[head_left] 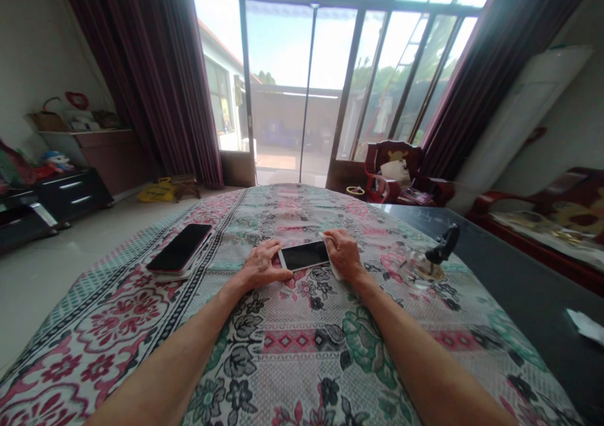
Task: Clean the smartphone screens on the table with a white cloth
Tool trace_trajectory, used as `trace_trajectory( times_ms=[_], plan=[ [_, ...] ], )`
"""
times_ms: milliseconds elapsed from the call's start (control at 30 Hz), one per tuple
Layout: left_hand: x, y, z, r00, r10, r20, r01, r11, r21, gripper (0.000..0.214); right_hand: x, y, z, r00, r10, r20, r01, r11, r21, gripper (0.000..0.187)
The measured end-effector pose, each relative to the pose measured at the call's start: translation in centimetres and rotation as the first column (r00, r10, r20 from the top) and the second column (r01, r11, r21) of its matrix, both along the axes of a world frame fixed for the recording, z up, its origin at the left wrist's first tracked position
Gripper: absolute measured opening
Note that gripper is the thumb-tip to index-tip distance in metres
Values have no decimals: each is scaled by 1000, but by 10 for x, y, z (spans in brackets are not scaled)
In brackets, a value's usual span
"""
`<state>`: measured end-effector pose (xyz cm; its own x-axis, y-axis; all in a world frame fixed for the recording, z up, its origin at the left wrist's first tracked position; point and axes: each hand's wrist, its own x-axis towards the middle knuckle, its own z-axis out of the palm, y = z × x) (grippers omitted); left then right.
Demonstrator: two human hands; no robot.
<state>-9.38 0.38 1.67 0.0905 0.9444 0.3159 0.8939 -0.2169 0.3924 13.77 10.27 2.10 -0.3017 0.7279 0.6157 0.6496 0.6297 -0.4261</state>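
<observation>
Floral tablecloth [302,344]: white phone [304,255]; left hand [261,267] flat, pressing its end; right hand [344,255] pinching white wipe [336,274]; dark phone [180,248] apart.

Strong daylight from window [325,80] at 12 o'clock, sky blown near white. Curtains [155,67] at 10 and 2 o'clock dark by contrast. Patterned cloth [302,350] evenly lit, shadows faint. Grey sheen on white-edged phone [304,255]. White strip [336,274] in right hand [344,256] too small for detail. Edges bowed, corners soft.
</observation>
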Motion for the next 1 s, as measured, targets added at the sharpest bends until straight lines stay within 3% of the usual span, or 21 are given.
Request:
trace_trajectory(
  times_ms=[100,300,433,600,833,1000],
  plan=[
    [0,1,-2,1000,1,-1,-1,1000,-1,64,-7,-6,-1,987,82,141,-80,997,-16,23],
    [-2,2,-3,1000,-22,16,22,1000,5,64,-10,-13,4,961,1,276,19,997,-72,23],
    [-3,3,-3,999,-27,21,27,1000,-3,66,-22,-29,7,944,42,328,-25,998,-57,23],
    [-7,5,-7,999,-48,24,48,999,-6,70,-38,-46,9,917,205,342,-203,978,-44,23],
    [-9,7,-7,997,-66,49,66,998,-4,67,-23,-30,10,938,126,324,-103,991,-87,24],
    [-10,8,-9,998,-57,33,57,998,-17,71,-30,-40,6,906,249,341,-251,967,-39,24]
  ],
)
